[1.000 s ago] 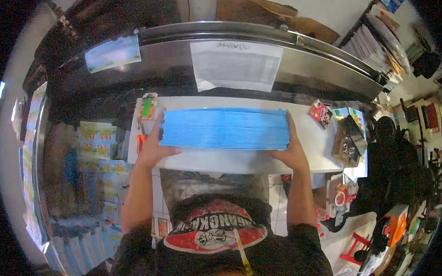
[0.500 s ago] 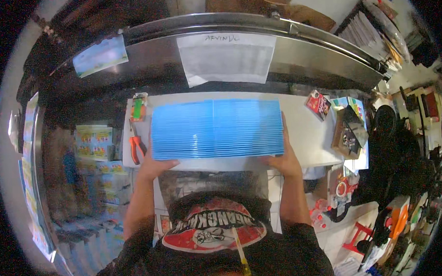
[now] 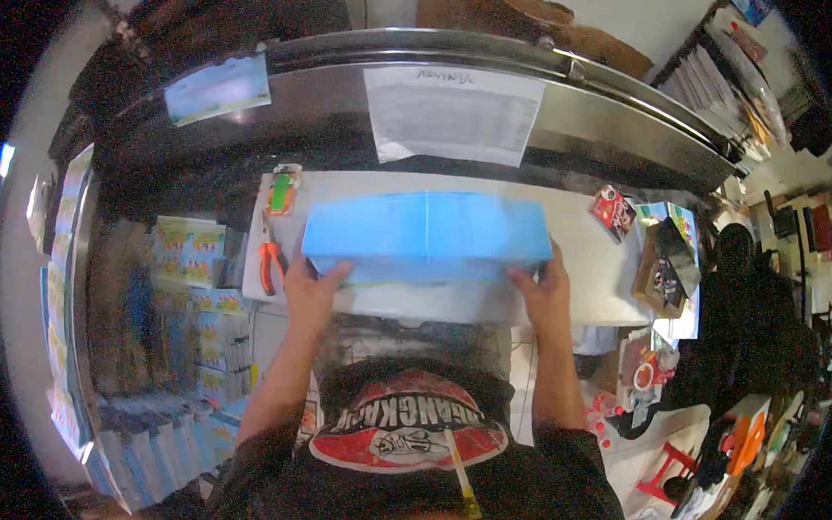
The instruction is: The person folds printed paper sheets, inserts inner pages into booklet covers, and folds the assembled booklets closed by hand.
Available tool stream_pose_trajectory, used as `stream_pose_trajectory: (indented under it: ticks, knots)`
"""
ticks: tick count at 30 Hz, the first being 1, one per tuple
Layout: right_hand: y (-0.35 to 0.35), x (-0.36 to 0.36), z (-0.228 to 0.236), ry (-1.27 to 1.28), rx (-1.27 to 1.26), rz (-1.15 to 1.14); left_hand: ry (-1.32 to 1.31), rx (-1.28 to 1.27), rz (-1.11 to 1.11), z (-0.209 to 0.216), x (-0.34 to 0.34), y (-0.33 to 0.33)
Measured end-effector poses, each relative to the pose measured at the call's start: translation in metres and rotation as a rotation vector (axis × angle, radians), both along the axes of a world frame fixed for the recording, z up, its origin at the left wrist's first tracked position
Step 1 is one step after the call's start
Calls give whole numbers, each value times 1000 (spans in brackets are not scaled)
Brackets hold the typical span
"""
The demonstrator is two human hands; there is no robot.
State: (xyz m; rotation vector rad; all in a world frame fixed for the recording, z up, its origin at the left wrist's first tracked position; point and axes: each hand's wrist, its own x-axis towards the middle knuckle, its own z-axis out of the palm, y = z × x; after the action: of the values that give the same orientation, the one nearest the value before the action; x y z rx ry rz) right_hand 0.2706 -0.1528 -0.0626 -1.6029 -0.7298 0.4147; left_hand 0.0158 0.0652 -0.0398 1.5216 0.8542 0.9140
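A thick stack of light blue folded sheets (image 3: 424,228) is over the white tabletop in front of me, blurred by motion. At its left end my left hand (image 3: 314,286) grips it, thumb on the near side and fingers hidden behind the end. My right hand (image 3: 540,285) clasps the opposite end the same way. To the left of the stack lie pliers with orange handles (image 3: 271,267), below a small green and orange packet (image 3: 283,193).
At the tabletop's (image 3: 390,302) right are a red packet (image 3: 613,214) and an open cardboard box (image 3: 653,284) holding dark items. A white paper sheet (image 3: 457,112) hangs on the metal panel behind. Printed stacks (image 3: 189,254) stand at the left.
The stack has tipped and moved in my hands; its layered near edges, sharp before, are now blurred. Both hands still hold its ends. The whole view has shifted slightly.
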Motion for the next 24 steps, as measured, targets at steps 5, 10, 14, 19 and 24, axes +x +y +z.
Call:
stream_pose_trajectory:
  ticks: [5,10,14,19,24]
  knots:
    - [13,20,45,131,-468,212,386,-46,-90,27,0,40]
    - [41,-29,68,-823,-538,-80,406,-196,-206,7,1,59]
    - [59,-79,66,-1147,-626,375,526,-156,-165,24,-3,60]
    - [65,-59,96,-861,-626,702,343,611,262,30,-34,29]
    - [131,-13,150,-1066,-759,661,618,966,-332,27,-13,-56]
